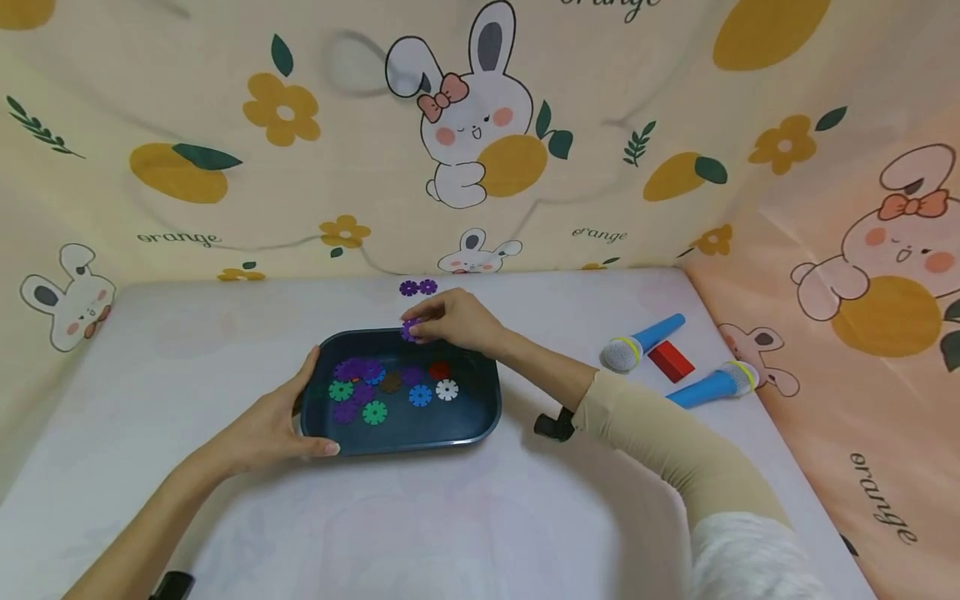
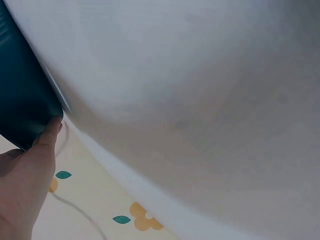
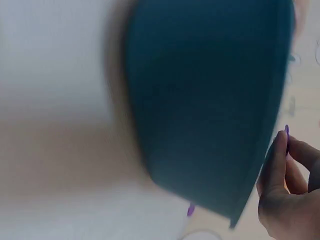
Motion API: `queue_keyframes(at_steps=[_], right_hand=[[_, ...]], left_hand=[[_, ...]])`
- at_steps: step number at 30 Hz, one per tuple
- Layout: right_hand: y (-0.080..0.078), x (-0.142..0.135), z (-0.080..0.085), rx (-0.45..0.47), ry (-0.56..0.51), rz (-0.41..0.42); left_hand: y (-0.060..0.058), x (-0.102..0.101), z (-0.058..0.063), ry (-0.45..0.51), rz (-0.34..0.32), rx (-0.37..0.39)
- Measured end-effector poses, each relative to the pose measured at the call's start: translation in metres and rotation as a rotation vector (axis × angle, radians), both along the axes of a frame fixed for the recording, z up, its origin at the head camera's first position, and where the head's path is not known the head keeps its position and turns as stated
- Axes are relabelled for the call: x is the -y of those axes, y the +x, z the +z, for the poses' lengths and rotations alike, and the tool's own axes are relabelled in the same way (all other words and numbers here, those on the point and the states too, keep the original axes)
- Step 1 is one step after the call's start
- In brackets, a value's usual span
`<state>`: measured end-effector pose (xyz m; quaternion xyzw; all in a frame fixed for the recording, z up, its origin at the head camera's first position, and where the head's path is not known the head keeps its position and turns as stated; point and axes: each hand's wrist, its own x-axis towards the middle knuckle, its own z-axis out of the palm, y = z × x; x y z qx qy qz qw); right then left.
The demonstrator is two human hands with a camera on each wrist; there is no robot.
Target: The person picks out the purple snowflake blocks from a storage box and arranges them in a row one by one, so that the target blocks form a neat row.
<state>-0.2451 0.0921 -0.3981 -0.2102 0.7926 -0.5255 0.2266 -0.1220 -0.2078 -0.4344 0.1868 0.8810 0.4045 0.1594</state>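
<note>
My left hand [image 1: 262,429] grips the left end of a dark blue-green tray [image 1: 450,423], its thumb over the near corner. Over the tray's far rim, my right hand [image 1: 459,322] pinches a purple notched disc [image 1: 408,330] between thumb and fingers. The right wrist view shows that disc [image 3: 287,136] edge-on at the fingertips. Several notched discs lie in the tray, among them a green disc [image 1: 375,412], a blue disc [image 1: 420,395], a white disc [image 1: 447,389], a brown disc [image 1: 390,382] and a red disc [image 1: 438,369]. Purple ones cluster at the left.
Two purple discs [image 1: 427,287] lie side by side on the table behind the tray. At the right are two blue toy microphones [image 1: 660,331] with a red block [image 1: 671,361] between them. A rabbit-and-orange patterned cloth [image 1: 337,167] hangs behind the white table [image 1: 420,525].
</note>
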Motion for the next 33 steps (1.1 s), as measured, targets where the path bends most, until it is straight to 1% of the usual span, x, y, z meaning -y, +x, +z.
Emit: queue_keyframes(at_steps=[2, 5, 10, 12, 15, 18, 23, 28, 33], right_hand=[[-0.007, -0.005, 0.002, -0.007, -0.019, -0.015], [-0.020, -0.013, 0.002, -0.028, -0.036, -0.042], [-0.040, -0.022, -0.005, -0.056, -0.037, -0.118], [-0.046, -0.025, -0.009, -0.084, -0.007, -0.148], [-0.054, -0.031, -0.015, -0.145, 0.071, -0.197], [-0.062, -0.036, -0.023, -0.186, 0.128, -0.239], [-0.074, -0.038, -0.035, -0.211, 0.159, -0.258], [-0.086, -0.039, -0.050, -0.260, 0.212, -0.287], [-0.096, -0.036, -0.063, -0.268, 0.257, -0.298]], left_hand=[[0.000, 0.000, 0.000, 0.006, 0.001, 0.006], [0.000, 0.000, 0.001, 0.013, -0.001, 0.010], [-0.001, 0.002, 0.001, 0.008, -0.003, 0.002], [-0.002, 0.002, 0.001, 0.008, -0.002, 0.002], [-0.001, 0.002, 0.000, 0.015, -0.003, 0.008], [0.000, 0.001, -0.001, 0.027, -0.008, 0.016], [0.001, 0.002, -0.003, 0.043, -0.011, 0.024], [-0.002, 0.001, -0.004, 0.028, -0.011, 0.005], [-0.002, 0.001, -0.003, 0.030, -0.009, 0.005]])
